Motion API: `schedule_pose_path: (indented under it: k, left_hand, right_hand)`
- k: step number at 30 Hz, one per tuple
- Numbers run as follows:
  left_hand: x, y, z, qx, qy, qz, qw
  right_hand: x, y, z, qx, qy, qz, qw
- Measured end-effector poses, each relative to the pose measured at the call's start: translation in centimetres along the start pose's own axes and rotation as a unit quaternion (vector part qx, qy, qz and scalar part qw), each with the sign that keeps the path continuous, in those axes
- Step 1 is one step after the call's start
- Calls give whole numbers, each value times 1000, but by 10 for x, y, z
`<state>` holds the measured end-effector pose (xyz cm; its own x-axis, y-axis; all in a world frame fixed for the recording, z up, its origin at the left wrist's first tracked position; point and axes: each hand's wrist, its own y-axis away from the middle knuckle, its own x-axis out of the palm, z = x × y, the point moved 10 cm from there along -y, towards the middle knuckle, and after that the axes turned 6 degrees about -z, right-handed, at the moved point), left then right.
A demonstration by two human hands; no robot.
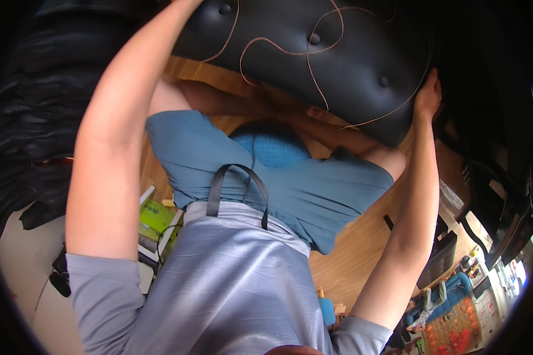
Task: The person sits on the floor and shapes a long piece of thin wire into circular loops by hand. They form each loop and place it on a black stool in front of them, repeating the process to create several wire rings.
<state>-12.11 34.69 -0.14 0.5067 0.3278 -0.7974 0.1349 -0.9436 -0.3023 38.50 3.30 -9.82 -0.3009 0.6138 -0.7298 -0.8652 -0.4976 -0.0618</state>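
A long black padded cushion (361, 53) with sunken buttons lies across the top, in front of my knees. Around its right end my right hand (429, 97) is closed, though several fingers are partly hidden. My left forearm (124, 89) reaches up to the cushion's left end, and the hand itself is beyond the upper edge. Over the cushion's surface a thin brown cord (266, 39) runs in loose loops, with ends hanging off its near side. Below, a round blue fabric seat (272, 148) shows between my legs.
Folded black leather-like material (29, 118) fills the left side. A green printed packet (157, 218) lies low at my left. Dark furniture (479, 183) stands at the right, over a wooden floor (349, 260). Farther off at the lower right is a blue couch (456, 290).
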Motion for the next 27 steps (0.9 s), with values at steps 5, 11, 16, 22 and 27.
schedule_pose_path:
  k: [5,11,16,22,27]
  left_hand:
    - [18,-14,10,20,-20,-8,1000]
    - [19,-2,13,31,-10,-18,999]
    - [28,9,23,34,4,-23,999]
    - [46,12,11,69,-8,-1,998]
    - [24,-15,58,14,40,2,999]
  right_hand:
    - [-5,12,5,34,15,10,999]
    - [-4,14,11,1,-11,7,1000]
    - [1,9,5,-2,-26,4,1000]
    - [-6,-3,-14,-15,-22,-15,1000]
    - [-29,11,-1,-98,-190,-198,957]
